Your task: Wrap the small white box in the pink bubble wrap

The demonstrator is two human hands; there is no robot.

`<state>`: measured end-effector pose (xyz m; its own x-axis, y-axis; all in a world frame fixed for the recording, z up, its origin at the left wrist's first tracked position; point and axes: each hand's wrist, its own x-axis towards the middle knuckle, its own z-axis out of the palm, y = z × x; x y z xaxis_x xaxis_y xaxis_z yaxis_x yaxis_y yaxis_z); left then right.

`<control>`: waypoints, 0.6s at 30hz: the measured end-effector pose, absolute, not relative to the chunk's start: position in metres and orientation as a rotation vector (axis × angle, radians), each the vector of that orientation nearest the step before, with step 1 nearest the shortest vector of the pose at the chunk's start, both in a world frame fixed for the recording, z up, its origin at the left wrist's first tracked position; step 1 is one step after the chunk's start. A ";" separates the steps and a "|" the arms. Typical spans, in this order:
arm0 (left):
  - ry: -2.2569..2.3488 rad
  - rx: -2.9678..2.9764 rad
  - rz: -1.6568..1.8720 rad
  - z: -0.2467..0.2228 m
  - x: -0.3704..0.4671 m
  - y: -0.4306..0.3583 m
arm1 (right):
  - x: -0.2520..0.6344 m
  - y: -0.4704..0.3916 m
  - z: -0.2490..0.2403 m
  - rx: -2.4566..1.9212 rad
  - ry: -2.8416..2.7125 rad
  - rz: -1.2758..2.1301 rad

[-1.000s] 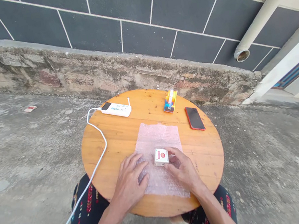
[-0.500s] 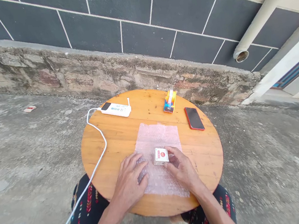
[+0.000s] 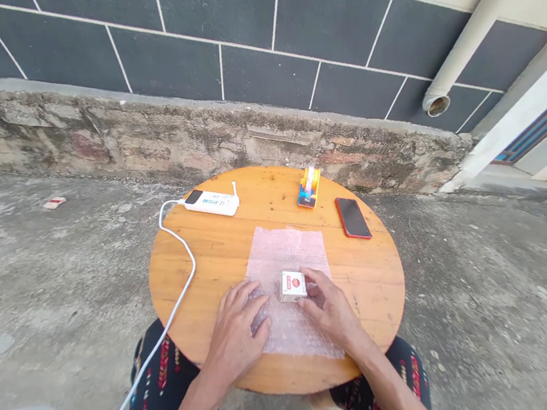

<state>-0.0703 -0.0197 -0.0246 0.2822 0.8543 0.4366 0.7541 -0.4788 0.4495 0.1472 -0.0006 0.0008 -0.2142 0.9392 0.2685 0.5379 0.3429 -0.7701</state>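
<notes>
A sheet of pinkish bubble wrap (image 3: 286,247) lies flat on the round wooden table (image 3: 180,261). On it rests a small white box (image 3: 293,284) with red print on top. The thumb and fingers of my right hand (image 3: 335,308) grip the box at its right side. My left hand (image 3: 238,320) lies on the left edge of the bubble wrap, fingers spread and holding nothing, a little apart from the box.
Toward the table's back left is a white power bank (image 3: 211,202) with a white cable (image 3: 192,269) running off the edge. A colourful tape dispenser (image 3: 309,188) stands at the back, and a red-edged phone (image 3: 354,218) lies on the right. A stone-based wall (image 3: 183,133) rises behind.
</notes>
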 end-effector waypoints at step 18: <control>1.362 2.354 1.066 -0.015 -0.077 -0.031 | 0.149 -0.075 0.003 -1.241 -2.246 0.021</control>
